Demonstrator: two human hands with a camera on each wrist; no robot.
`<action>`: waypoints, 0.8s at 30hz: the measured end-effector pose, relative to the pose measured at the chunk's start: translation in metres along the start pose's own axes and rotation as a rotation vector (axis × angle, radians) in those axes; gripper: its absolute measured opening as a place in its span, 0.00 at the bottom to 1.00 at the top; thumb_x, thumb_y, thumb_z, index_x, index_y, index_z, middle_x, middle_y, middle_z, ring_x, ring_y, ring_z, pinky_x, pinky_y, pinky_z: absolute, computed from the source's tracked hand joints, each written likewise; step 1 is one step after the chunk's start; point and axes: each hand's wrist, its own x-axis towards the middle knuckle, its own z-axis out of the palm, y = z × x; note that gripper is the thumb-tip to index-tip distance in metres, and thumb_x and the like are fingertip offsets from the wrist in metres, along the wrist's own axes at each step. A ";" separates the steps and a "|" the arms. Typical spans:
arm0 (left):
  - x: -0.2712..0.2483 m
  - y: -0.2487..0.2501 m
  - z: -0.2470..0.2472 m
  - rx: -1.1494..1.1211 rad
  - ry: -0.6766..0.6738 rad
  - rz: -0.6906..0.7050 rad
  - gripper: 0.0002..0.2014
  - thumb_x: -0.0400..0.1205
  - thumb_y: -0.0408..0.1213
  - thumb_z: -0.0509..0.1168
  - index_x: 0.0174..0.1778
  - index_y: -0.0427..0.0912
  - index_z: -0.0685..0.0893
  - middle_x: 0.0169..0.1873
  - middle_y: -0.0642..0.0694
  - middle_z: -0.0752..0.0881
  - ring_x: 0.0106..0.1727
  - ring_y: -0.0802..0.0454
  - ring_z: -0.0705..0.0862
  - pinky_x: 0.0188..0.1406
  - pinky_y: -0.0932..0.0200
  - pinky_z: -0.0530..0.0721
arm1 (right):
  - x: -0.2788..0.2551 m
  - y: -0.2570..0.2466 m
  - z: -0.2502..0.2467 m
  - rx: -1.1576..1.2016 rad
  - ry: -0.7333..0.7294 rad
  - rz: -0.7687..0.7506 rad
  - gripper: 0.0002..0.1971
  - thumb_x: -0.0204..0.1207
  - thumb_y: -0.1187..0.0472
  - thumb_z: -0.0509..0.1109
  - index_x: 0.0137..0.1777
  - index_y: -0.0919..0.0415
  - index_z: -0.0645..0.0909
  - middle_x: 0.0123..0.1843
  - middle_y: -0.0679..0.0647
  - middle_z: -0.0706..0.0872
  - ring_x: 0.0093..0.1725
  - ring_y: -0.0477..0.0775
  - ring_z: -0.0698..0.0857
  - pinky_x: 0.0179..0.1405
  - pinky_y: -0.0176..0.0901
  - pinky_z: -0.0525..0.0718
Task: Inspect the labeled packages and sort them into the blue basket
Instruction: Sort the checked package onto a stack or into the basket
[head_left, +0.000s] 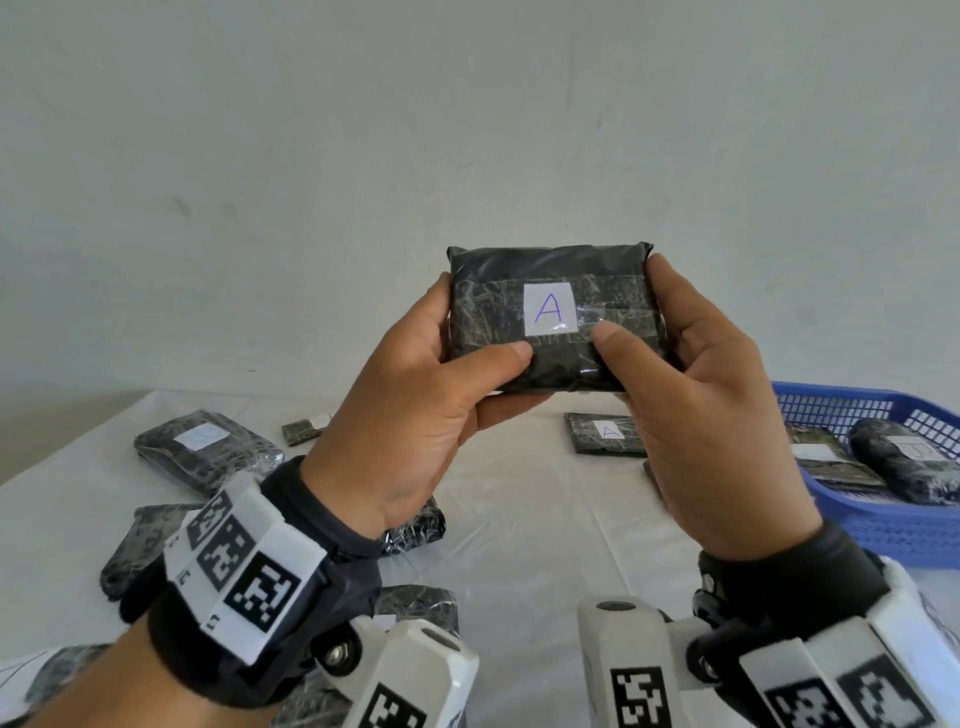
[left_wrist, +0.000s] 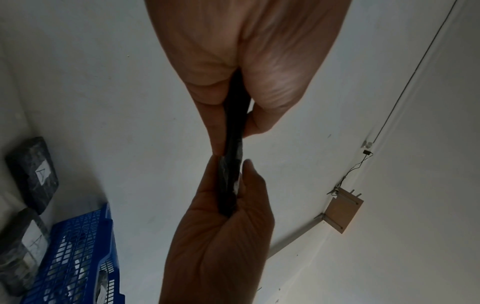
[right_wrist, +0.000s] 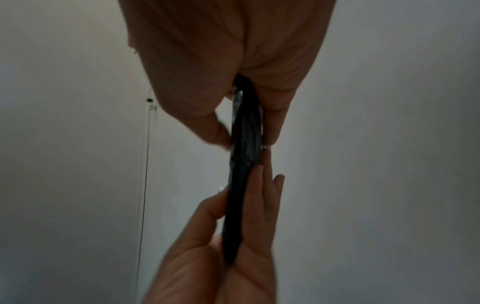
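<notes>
The package (head_left: 553, 317), black-wrapped with a white label marked A, is held up above the white table (head_left: 519, 499), the left hand (head_left: 415, 415) pinching its left end and the right hand (head_left: 706, 415) its right end, thumbs on the front. The blue basket (head_left: 893, 525) at the table's right edge holds two packages, one more marked A lies just left of it, and at least five lie along the left side. A bare strip of table runs down the middle between the left-hand packages and the basket.
</notes>
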 end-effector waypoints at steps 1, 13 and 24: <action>0.000 -0.001 0.000 0.002 0.002 -0.003 0.19 0.85 0.21 0.63 0.70 0.40 0.83 0.57 0.41 0.94 0.55 0.47 0.94 0.50 0.55 0.92 | -0.001 -0.001 0.000 -0.047 -0.011 -0.013 0.18 0.85 0.68 0.72 0.72 0.51 0.82 0.61 0.48 0.95 0.62 0.47 0.93 0.62 0.41 0.88; 0.001 -0.003 -0.004 -0.152 0.038 -0.106 0.16 0.74 0.44 0.75 0.55 0.43 0.89 0.58 0.42 0.89 0.64 0.46 0.86 0.69 0.45 0.88 | -0.005 0.004 -0.010 -0.119 0.025 -0.038 0.25 0.70 0.48 0.79 0.64 0.60 0.86 0.54 0.48 0.92 0.50 0.33 0.90 0.48 0.23 0.83; 0.000 -0.008 0.004 0.050 0.041 0.009 0.12 0.73 0.54 0.74 0.41 0.50 0.94 0.48 0.48 0.90 0.59 0.54 0.86 0.78 0.44 0.77 | -0.007 0.013 0.013 -0.008 0.126 0.007 0.19 0.77 0.43 0.75 0.61 0.53 0.81 0.55 0.49 0.89 0.56 0.40 0.89 0.58 0.35 0.84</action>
